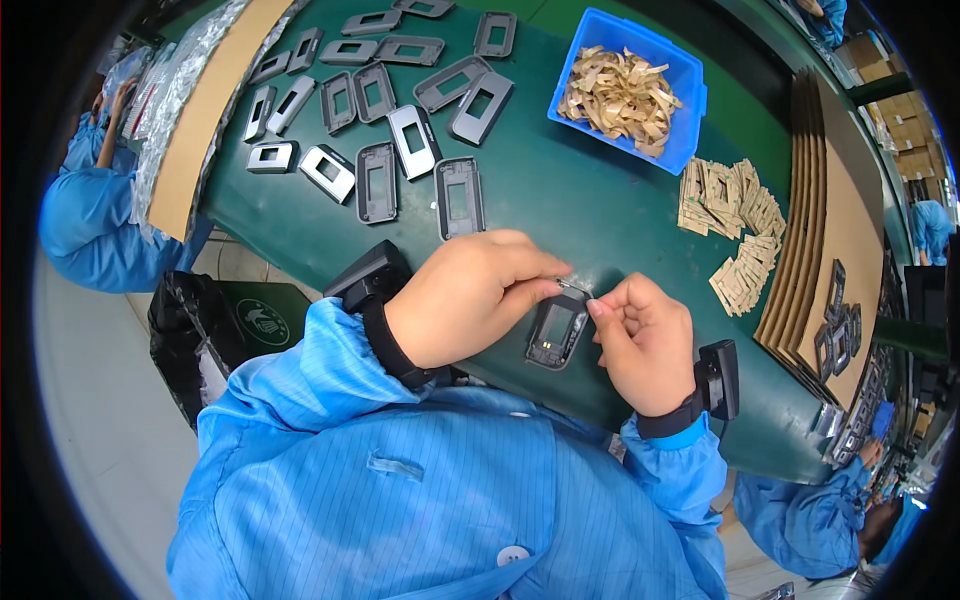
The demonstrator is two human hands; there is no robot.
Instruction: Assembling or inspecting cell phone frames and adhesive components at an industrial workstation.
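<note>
A dark grey plastic housing [548, 354] with a rectangular window lies near the front edge of the green table, its hollow side up. Small gold contacts show at its near end. My left hand [465, 295] comes in from the left, thumb and forefinger pinched at the housing's far edge. At its upper right corner my right hand [645, 345] pinches with thumb and forefinger, the other fingers curled. Whether something small sits between the fingertips is hard to make out. Beyond my left hand lie several more housings [377, 185], some silver side up [413, 140], others hollow side up.
A blue bin [690, 110] of curled tan paper strips stands at the far right. Nearer lie tan paper-backed pieces [740, 275]. Cardboard sheets [850, 200] at the right carry small dark frames [838, 330]. A cardboard edge [205, 120] borders the left. People in blue work nearby.
</note>
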